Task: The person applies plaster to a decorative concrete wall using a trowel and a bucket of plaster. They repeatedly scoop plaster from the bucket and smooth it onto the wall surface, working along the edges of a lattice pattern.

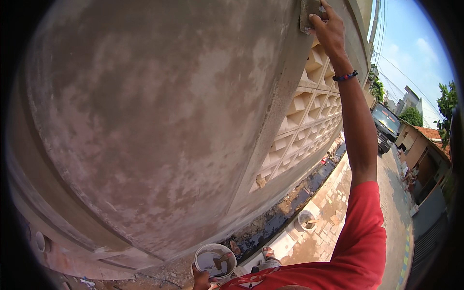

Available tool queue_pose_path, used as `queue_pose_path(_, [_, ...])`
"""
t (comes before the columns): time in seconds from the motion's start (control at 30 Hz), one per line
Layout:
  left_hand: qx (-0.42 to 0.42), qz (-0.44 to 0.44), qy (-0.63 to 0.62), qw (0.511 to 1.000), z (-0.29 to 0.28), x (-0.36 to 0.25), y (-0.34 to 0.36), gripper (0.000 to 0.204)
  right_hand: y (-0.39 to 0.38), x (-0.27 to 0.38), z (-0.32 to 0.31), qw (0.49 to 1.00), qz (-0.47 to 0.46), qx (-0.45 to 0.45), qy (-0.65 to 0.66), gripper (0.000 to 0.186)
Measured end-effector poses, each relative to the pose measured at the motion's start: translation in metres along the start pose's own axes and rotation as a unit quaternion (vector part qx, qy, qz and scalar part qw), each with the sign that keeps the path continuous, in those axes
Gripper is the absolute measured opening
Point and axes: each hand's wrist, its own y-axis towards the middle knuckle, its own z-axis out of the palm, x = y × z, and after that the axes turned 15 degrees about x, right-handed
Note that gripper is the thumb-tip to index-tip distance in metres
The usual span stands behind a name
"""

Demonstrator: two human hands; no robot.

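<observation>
Head view: the raised right grip [330,30] clasps a flat grey plate [306,18] just to its left, over the wall [159,121]; the plate's long axis seems upright, though partly hidden. Well below, the left grip [200,279] holds a pale bucket [216,245], just to its right.

The top edge crops the flat tool [306,18], the bottom the left hand [201,279]

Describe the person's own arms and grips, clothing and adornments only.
The right arm wears a short red sleeve, with the forearm uncovered below it. A dark bracelet with red and blue touches circles the wrist. The right grip has no glove. The left grip also looks gloveless; its sleeve cannot be made out.
</observation>
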Motion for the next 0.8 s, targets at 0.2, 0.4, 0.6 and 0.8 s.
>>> queue_pose_path(0.2, [-0.014,-0.018,0.002,1.0,0.025,-0.013,-0.003,0.072,-0.181,-0.017,0.068,0.999,-0.026,0.003,-0.037,0.06])
queue_pose_path(0.4, [-0.027,-0.026,0.009,0.999,0.027,-0.019,-0.003,0.075,-0.191,-0.007,-0.005,0.991,-0.033,0.036,-0.124,0.046])
queue_pose_path(0.6, [-0.036,-0.019,0.027,0.999,0.021,0.002,0.01,0.073,-0.052,0.054,-0.059,0.866,-0.26,0.103,-0.415,0.038])
queue_pose_path(0.8, [-0.037,-0.041,0.008,0.998,0.024,0.005,0.008,0.072,-0.035,0.088,-0.047,0.783,-0.303,0.207,-0.502,0.049])
